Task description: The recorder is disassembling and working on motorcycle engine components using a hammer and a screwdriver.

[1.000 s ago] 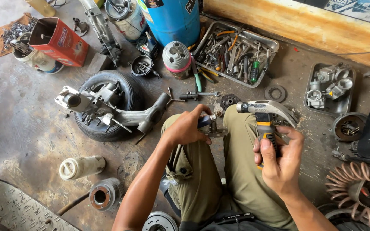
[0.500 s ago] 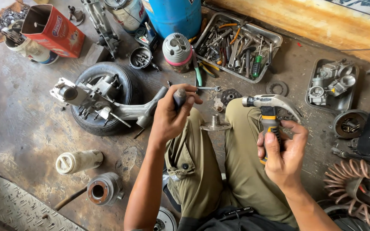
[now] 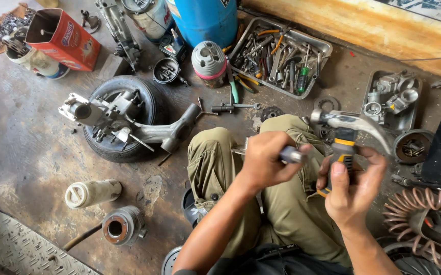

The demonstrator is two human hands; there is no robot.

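The left hand (image 3: 266,163) is coming back in from the floor ahead of the knees, where it was reaching a moment ago, and is now sitting right up against the right hand (image 3: 353,188) over the lap. Its fingers are clamped round a short grey metal piece (image 3: 293,155), whose rounded end is poking out toward the hammer (image 3: 350,133). The right hand is keeping its grip: fingers wrapped tight on the yellow-and-black handle, claw head standing above the fist. So the two hands are now meeting, piece and hammer handle almost touching, where a second ago they were well apart.

What that grey piece is, I cannot tell: most of it is buried in the fist, and it is blurring slightly. A bit of metal is peeking out by the left knee, half covered by the wrist. The hammer's handle end is hidden in the palm.

Around the person, the engine casing (image 3: 123,119) is lying across the tyre (image 3: 149,97) to the left, untouched, and the tool tray (image 3: 322,51) is sitting beyond the knees. The finned part (image 3: 424,214) at the right is running off the edge.
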